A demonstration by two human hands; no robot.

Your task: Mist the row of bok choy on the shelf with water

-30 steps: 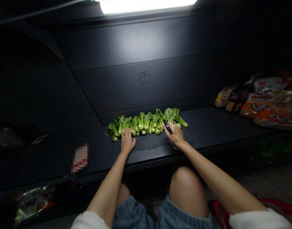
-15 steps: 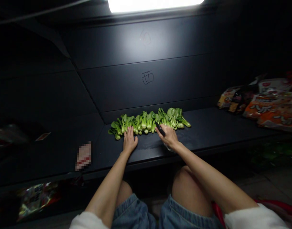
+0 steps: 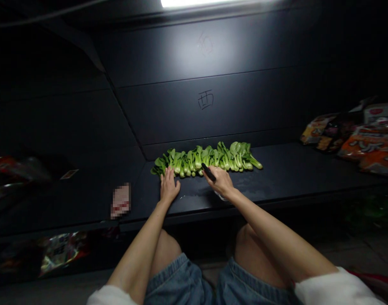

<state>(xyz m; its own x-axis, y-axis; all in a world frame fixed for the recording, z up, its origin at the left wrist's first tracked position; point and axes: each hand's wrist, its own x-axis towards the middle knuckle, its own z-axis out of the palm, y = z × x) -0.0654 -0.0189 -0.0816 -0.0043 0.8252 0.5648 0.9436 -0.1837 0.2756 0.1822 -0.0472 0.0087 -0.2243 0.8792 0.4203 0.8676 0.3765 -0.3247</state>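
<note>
A row of green bok choy [image 3: 198, 157] lies along the back of the dark shelf, leaves toward the wall and pale stems toward me. My left hand [image 3: 169, 186] rests flat near the row's left end, fingers stretched out and touching the stems. In front of the middle of the row, my right hand [image 3: 222, 183] is wrapped round a spray bottle [image 3: 209, 173]. Its black head points up and left toward the stems. Most of its body is hidden under the hand; a clear edge shows below.
Orange snack bags [image 3: 371, 144] are piled at the right of the dark shelf [image 3: 276, 178]. A blurred-out card [image 3: 120, 201] hangs at the front left edge, with shiny packages [image 3: 62, 250] below. A lamp [image 3: 194, 3] glows overhead. Wet marks show on the shelf.
The view has shifted, so the shelf and bok choy appear farther right. My right hand with the spray bottle has moved left along the row; my left hand stays by its left end.
</note>
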